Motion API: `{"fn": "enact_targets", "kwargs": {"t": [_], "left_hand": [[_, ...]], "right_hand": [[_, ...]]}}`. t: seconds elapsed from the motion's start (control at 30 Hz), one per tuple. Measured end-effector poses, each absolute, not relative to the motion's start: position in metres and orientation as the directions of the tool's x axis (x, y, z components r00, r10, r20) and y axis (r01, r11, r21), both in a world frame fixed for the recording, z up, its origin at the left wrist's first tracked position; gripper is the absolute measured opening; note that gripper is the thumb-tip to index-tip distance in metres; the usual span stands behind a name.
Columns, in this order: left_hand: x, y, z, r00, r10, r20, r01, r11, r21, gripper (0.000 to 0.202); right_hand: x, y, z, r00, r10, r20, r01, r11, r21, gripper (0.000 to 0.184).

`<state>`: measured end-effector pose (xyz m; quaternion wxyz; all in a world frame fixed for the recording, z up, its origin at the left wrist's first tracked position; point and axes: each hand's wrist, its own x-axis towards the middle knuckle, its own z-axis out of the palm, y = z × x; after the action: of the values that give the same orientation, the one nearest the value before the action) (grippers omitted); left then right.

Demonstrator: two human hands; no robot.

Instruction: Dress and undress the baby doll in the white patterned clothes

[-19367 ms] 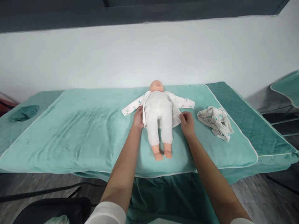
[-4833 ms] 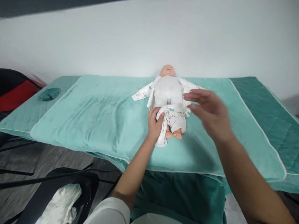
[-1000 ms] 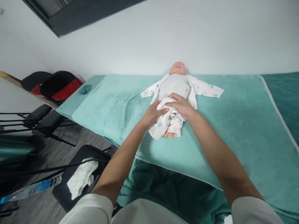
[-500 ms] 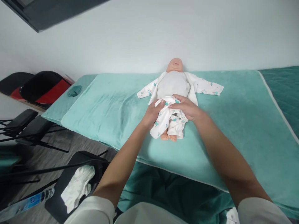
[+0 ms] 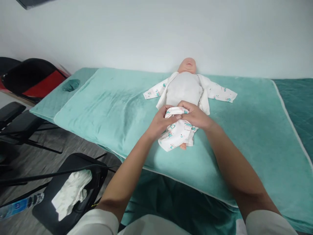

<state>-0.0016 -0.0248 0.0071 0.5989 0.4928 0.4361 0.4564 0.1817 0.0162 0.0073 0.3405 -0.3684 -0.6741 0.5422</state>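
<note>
Pale wall (image 5: 146, 32) stands behind a bed (image 5: 105, 104) with green velvety covers, where printed white pants (image 5: 174, 137) lie bunched over the lower legs of a doll (image 5: 184, 86). Both hands are clamped on the gathered upper edge of the pants, the left hand (image 5: 159, 123) and right hand (image 5: 196, 116) meeting at the thumbs. One small foot (image 5: 183, 146) shows below the cloth. The doll is on its back, head toward the wall, in an open printed jacket (image 5: 221, 92) with sleeves spread wide. Below the bed's near edge, at left, a crumpled pale cloth (image 5: 72, 192) rests on a black chair (image 5: 49, 199), near a plastic bottle (image 5: 21, 206). Black-and-red chairs (image 5: 45, 84) stand by the bed's left end.
</note>
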Motion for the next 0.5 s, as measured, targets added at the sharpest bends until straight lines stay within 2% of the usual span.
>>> {"fn": "enact_targets", "kwargs": {"t": [0.07, 0.17, 0.27, 0.37, 0.5], "left_hand": [[0.0, -0.024, 0.011, 0.205, 0.977, -0.054, -0.066, 0.069, 0.995, 0.04], [0.005, -0.016, 0.014, 0.15, 0.988, -0.024, -0.172, 0.05, 0.984, 0.034], [0.013, -0.005, 0.013, 0.085, 0.996, -0.017, -0.295, 0.041, 0.955, 0.034], [0.018, 0.001, 0.01, 0.064, 0.997, -0.031, -0.302, 0.049, 0.952, 0.035], [0.017, -0.006, 0.008, 0.098, 0.991, -0.092, -0.305, 0.118, 0.945, 0.035]], "right_hand": [[0.181, 0.016, 0.007, -0.465, 0.883, 0.066, 0.134, 0.143, -0.981, 0.025], [0.182, 0.016, 0.006, -0.428, 0.9, 0.086, 0.147, 0.163, -0.976, 0.025], [0.189, 0.018, 0.005, -0.518, 0.853, 0.068, 0.083, 0.129, -0.988, 0.032], [0.196, 0.021, 0.002, -0.638, 0.77, 0.011, 0.053, 0.058, -0.997, 0.044], [0.195, 0.023, -0.003, -0.625, 0.781, 0.019, 0.043, 0.059, -0.997, 0.046]]}}
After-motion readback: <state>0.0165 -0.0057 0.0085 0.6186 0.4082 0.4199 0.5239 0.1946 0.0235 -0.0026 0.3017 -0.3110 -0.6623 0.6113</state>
